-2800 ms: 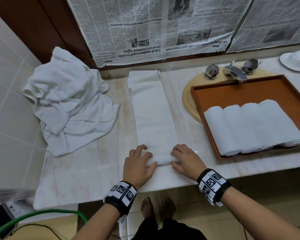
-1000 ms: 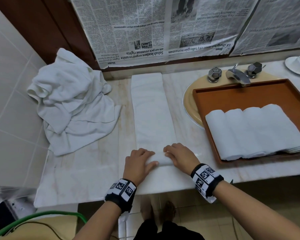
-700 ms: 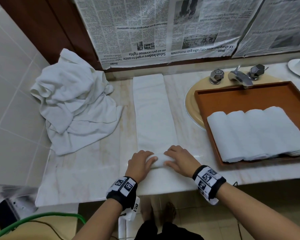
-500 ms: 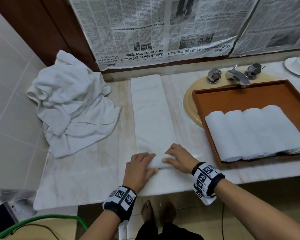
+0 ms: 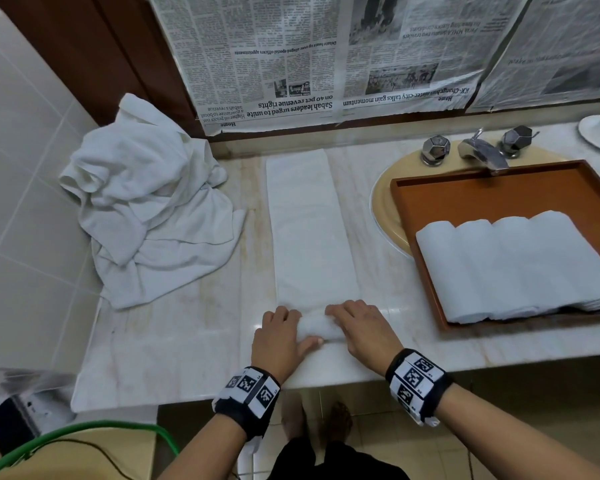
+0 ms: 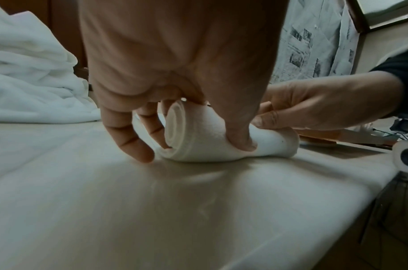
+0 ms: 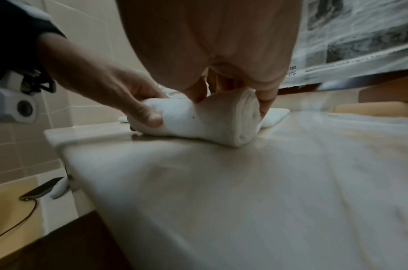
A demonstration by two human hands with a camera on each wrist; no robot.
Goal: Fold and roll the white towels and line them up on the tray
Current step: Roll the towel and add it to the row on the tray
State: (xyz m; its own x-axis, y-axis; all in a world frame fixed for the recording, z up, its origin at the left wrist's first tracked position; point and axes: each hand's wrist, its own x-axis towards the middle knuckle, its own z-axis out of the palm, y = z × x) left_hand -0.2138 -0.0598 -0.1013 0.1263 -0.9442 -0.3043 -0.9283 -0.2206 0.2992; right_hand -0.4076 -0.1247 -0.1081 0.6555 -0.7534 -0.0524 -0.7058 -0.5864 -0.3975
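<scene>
A white towel [image 5: 310, 233], folded into a long narrow strip, is laid on the marble counter [image 5: 174, 348] with its far end near the newspaper-covered wall [image 5: 326, 57], and its near end is wound into a short roll [image 6: 212, 135]. The roll is gripped at both ends: the left hand [image 5: 278, 337] is curled over the left end, with the thumb pressed against the near side and the fingers [image 6: 128, 138] wrapped over the top and down the far side, one fingertip touching the counter just beside the spiral edge. The right hand [image 5: 361, 329] is curled over the right end in the same way, its thumb set on the near face of the roll and its fingers hooked behind it. The bare middle of the roll is seen between the two hands, and the unrolled length is stretched flat beyond the fingers. To the right, a brown tray [image 5: 492, 188] is set over the sink, and four rolled towels [image 5: 513, 265] are lined up side by side in it, touching one another. A heap of loose white towels [image 5: 142, 202] is piled at the left of the counter.
</scene>
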